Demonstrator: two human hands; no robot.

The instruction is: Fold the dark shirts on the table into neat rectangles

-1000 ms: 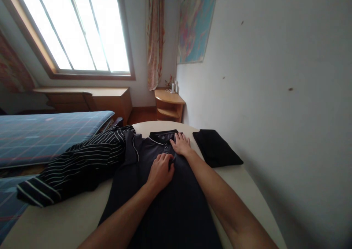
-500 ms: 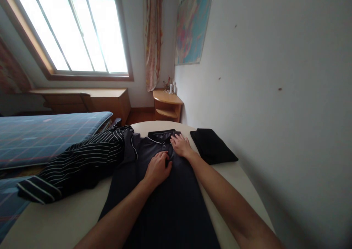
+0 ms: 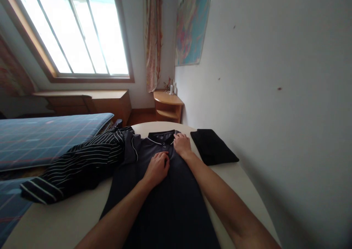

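A dark polo shirt lies front up along the table, its collar at the far end and its lower part running under my forearms. My left hand rests on the chest just below the buttons, palm down, fingers loosely bent. On the shoulder beside the collar's right edge lies my right hand, its fingers bent over the cloth and partly hidden. The shirt's left sleeve is spread out toward a striped garment. I see no cloth pinched in either hand.
A black-and-white striped garment lies heaped at the left, across the table edge. Folded black cloth sits at the right, near the white wall. The round pale table adjoins a bed with a blue plaid mattress.
My right hand has slid slightly right along the shoulder, and its spread fingers have drawn together and bent. My left hand stays almost in place on the chest.
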